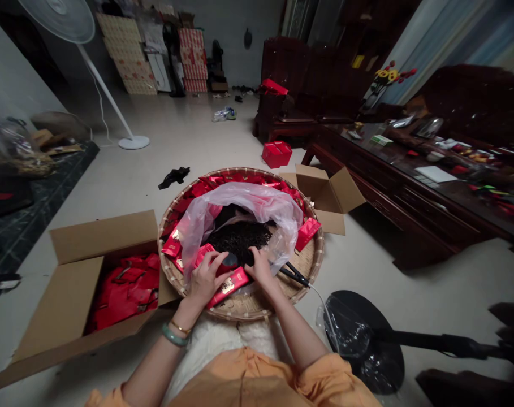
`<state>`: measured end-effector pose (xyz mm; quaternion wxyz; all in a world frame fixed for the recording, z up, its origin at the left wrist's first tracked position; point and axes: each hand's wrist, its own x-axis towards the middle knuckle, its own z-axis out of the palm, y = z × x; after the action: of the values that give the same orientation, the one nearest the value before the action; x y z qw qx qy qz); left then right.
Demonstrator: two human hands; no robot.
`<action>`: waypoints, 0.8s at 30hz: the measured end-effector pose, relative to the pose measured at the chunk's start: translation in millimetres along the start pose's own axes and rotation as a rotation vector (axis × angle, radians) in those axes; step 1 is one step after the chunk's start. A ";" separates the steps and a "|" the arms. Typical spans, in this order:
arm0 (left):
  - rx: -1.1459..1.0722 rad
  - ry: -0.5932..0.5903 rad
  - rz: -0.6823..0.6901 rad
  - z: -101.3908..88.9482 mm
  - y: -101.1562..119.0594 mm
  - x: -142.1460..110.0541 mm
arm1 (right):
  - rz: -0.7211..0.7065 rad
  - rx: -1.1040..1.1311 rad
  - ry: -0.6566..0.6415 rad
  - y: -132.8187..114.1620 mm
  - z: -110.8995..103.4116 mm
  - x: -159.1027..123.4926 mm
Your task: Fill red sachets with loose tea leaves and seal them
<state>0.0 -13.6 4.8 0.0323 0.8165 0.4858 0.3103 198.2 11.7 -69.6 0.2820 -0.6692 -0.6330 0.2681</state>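
Note:
My left hand (206, 278) curls its thumb and fingers round a small red container with a dark round top (230, 261). Just under that thumb lies a long red packet (229, 287) with gold print. My right hand (260, 268) has its thumb by the packet's far end and its bent fingers apart, at the edge of dark dried leaves (240, 237); whether any leaves are between them is hidden. The leaves sit in an open clear plastic bag (288, 210) in a round woven bamboo tray (314, 265). More red packets (308, 233) lie round the bag.
On the left stands an open cardboard box (76, 288) holding red packets. Another open box (345, 195) is behind the tray. A black tool with a white cord (296, 275) rests on the tray's right side. A black round stand base (365, 339) is at right.

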 end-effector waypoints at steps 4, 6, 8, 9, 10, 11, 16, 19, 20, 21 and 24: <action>0.019 -0.008 0.004 0.5 -6.0 -2.3 | 0.044 0.237 0.040 0.7 -7.9 4.7; 0.026 -0.017 0.001 1.1 -8.2 -2.7 | 0.160 0.480 0.004 -0.6 -13.0 5.6; 0.039 -0.041 -0.002 0.7 -8.8 -1.7 | 0.306 0.753 -0.059 -3.0 -18.4 4.9; 0.047 -0.056 0.000 -0.1 -8.4 -0.7 | 0.366 0.882 -0.095 -4.4 -21.2 4.1; 0.054 -0.075 0.004 -1.2 -7.5 0.4 | 0.415 0.999 -0.130 -5.8 -24.0 3.1; 0.057 -0.095 0.009 -2.8 -6.3 1.7 | 0.452 1.104 -0.163 -7.1 -26.7 2.2; -0.011 -0.172 0.020 -15.7 1.5 6.1 | 0.582 1.507 -0.246 -11.2 -36.5 -0.3; -0.077 -0.237 0.031 -23.8 1.5 6.8 | 0.625 1.677 -0.295 -13.7 -39.8 0.1; -0.093 -0.259 0.039 -25.8 0.2 7.0 | 0.633 1.717 -0.308 -14.9 -40.8 0.2; -0.108 -0.277 0.050 -27.3 -1.7 7.3 | 0.636 1.746 -0.316 -16.4 -41.9 0.2; -0.155 -0.310 0.085 -29.3 -8.5 9.3 | 0.623 1.793 -0.326 -21.5 -45.5 -0.4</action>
<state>-19.2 -8.9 29.7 0.1566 0.8694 0.4147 0.2182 215.8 10.4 -22.5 0.5134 -0.2974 -0.0179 0.8048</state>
